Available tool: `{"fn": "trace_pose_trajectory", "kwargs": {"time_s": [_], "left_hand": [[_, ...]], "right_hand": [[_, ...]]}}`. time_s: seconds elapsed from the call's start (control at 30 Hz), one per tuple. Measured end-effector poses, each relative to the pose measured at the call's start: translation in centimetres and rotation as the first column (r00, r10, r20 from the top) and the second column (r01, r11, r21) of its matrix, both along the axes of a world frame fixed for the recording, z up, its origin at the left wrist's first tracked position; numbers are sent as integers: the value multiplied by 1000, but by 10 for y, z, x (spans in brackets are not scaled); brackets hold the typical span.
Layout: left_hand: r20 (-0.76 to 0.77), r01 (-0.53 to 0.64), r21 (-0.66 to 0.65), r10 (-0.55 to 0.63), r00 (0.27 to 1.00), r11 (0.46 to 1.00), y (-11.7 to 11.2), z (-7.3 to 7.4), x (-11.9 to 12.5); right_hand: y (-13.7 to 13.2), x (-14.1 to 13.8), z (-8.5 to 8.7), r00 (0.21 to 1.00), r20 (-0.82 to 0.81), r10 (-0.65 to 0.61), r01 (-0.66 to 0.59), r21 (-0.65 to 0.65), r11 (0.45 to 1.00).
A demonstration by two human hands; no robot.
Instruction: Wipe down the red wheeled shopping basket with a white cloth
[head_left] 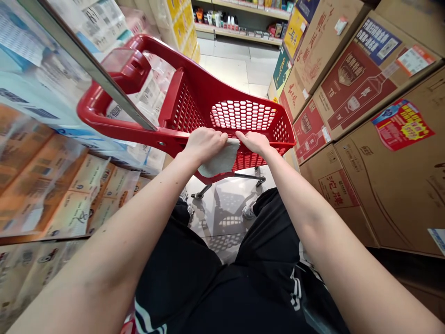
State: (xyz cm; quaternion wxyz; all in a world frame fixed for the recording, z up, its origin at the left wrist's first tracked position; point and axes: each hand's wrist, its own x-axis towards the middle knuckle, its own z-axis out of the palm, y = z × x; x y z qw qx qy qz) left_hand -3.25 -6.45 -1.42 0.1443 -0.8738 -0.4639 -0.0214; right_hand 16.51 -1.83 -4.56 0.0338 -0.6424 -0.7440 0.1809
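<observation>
A red plastic shopping cart stands sideways in front of me, its handle end to the left. My left hand is closed over the near rim of the basket, with a pale grey cloth under it. The cloth hangs down the cart's outer side. Just to the right, my right hand is wrapped over the same rim, its thumb close to the cloth's edge. The fingertips of both hands are partly hidden behind the rim. No goods show in the visible part of the basket.
Tall stacked cartons line the right side. Plastic-wrapped packs are piled at the left, where a metal bar slants across the view. Shelves with small goods stand beyond the tiled floor. Cart wheels are near my feet.
</observation>
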Motion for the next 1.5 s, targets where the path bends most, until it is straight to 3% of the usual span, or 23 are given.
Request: {"fn": "trace_pose_trajectory", "kwargs": {"time_s": [0.17,0.43,0.67,0.97,1.1,1.27,1.5], "left_hand": [[33,81,50,-82,996,996,-7,0,-4],[81,-2,106,-6,997,994,-32,9,-29],[13,-50,93,49,999,994,-27,9,-34],[112,-11,136,-5,994,991,-33,10,-34],[201,8,93,-27,979,996,-39,15,-43],[91,16,143,-30,995,990,-36,23,-59],[-51,-31,88,36,998,996,-25,29,-54]], "right_hand": [[2,8,-2,999,7,-34,34,14,999],[-3,5,-1,999,-3,-44,44,33,998],[-4,3,0,998,-15,-56,56,39,998],[-4,3,1,999,-1,-49,49,44,998],[-2,3,-1,999,-1,-50,50,49,998],[-1,4,-1,999,-13,-49,49,55,997],[-1,5,-2,999,1,-54,53,70,996]]}}
